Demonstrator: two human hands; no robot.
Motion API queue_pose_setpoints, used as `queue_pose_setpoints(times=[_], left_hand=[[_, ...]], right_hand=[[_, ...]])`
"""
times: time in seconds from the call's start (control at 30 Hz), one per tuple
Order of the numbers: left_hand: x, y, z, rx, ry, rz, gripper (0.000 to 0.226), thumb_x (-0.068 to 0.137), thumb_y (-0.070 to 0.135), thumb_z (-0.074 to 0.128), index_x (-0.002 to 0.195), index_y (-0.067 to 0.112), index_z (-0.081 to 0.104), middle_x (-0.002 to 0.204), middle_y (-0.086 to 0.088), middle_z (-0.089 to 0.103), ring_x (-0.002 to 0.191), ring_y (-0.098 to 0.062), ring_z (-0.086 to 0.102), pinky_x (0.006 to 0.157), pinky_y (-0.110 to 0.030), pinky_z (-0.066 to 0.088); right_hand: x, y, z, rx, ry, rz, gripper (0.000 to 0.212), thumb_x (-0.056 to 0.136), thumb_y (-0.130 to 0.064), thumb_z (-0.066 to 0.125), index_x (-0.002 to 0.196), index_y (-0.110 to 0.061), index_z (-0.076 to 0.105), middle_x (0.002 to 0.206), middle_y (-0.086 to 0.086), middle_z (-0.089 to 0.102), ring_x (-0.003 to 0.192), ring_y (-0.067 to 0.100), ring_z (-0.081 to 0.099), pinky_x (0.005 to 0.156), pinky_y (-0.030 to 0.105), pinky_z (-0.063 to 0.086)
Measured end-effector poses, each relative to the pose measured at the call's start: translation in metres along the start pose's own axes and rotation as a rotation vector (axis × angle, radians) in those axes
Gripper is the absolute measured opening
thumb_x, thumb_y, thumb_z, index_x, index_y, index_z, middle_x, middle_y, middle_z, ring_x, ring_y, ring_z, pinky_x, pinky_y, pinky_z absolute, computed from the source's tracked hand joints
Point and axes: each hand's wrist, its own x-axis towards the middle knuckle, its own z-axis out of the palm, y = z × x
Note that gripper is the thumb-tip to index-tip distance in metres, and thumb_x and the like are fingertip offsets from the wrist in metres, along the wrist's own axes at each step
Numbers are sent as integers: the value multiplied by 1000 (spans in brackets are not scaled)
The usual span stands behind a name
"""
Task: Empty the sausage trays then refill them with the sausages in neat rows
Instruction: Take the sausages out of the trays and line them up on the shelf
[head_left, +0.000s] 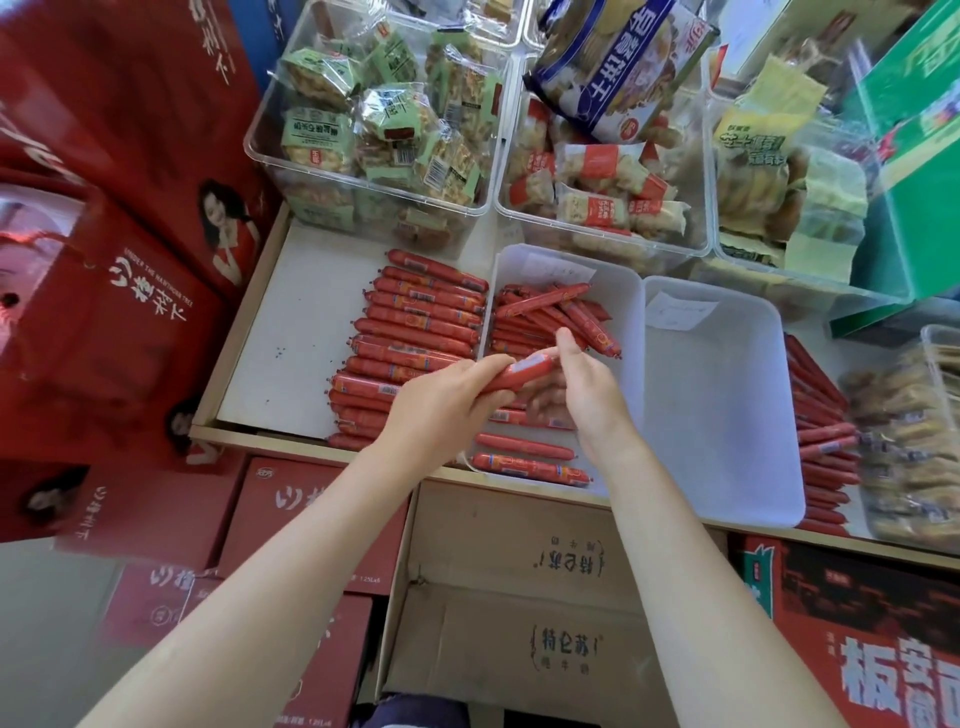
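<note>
- White plastic left tray (621, 291) is the landmark; it sits on the shelf (291, 332) with its front rim at the shelf's front edge.
- Second white tray (722, 415) touches its right wall and holds only a paper slip, so there's open room inside it.
- Bare shelf surface lies far left of the landmark, beyond a pile of red sausages (415, 332) stacked against its left wall.
- More sausages (821, 431) lie right of the second tray.
- Two trays counted; loose sausages too many to count; two lie in a row at the landmark's front end, a jumble at its back.
- Three clear snack bins (374, 119) stand behind the landmark.
- Left hand (447, 400) grips one sausage (519, 371) over the landmark's left rim, fingers curled round it.
- Right hand (584, 384) over the landmark's middle, thumb up, fingers curled down onto sausages; exact grip unclear.
</note>
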Motion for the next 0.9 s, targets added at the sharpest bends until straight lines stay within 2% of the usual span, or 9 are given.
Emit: queue_pose_setpoints(times=[0.07,0.17,0.27,0.33,0.43,0.57,0.7,0.8,0.9], left_hand=[[4,-17,-4,72,73,34,43,97,47,42,129,26,60,90,1,66,76,-23,62,62,-34,48],[14,-45,-6,204,150,-61,34,96,32,56,130,28,63,95,-1,64,87,-24,59,86,-43,40],[17,-62,1,286,41,-232,37,100,30,54,136,31,58,121,-7,61,117,-29,52,112,-53,24],[11,-67,11,331,-159,-334,47,104,41,39,151,34,37,155,-8,38,146,-27,26,121,-54,3],[-6,-70,29,369,-342,-381,62,104,56,20,159,35,2,168,-1,-4,153,-23,-11,121,-53,-11],[-12,-67,38,392,-367,-409,65,102,60,12,157,34,-10,165,0,-19,150,-22,-23,118,-52,-15],[6,-66,33,271,-384,-478,63,103,58,12,159,33,0,168,0,-7,152,-20,-17,121,-52,-11],[11,-54,21,78,-254,-483,65,104,54,25,160,26,9,168,-1,2,154,-19,-9,123,-48,-7],[4,-24,11,0,-29,-301,61,103,44,41,158,24,24,167,0,13,154,-19,1,124,-45,4]], right_hand=[[13,7,-6,-104,102,-20,38,104,-36,42,96,-8,67,83,12,70,70,23,64,57,24,52],[42,33,-21,-499,265,-133,14,97,-18,53,104,-16,66,102,1,65,96,17,61,73,8,45],[59,58,-28,-956,209,-182,34,91,-19,60,125,-22,62,127,2,58,123,25,50,103,39,40],[59,67,-29,-1260,155,-187,46,91,-20,61,135,-26,53,133,2,52,126,26,45,103,43,34],[60,73,-35,-1478,168,-213,36,94,-21,58,129,-20,54,126,5,55,120,28,47,99,39,34],[55,68,-43,-1193,96,-143,26,94,-33,62,116,-18,64,111,5,66,107,29,59,90,37,42],[28,49,-38,-680,121,-166,19,94,-36,63,109,-26,68,90,-3,67,83,18,60,70,28,42],[8,34,-35,-408,197,-168,7,96,-37,59,99,-31,57,81,0,67,67,15,60,61,27,44],[-8,14,-30,-88,245,-163,12,99,-28,56,93,-18,54,67,8,64,53,19,55,50,28,43]])
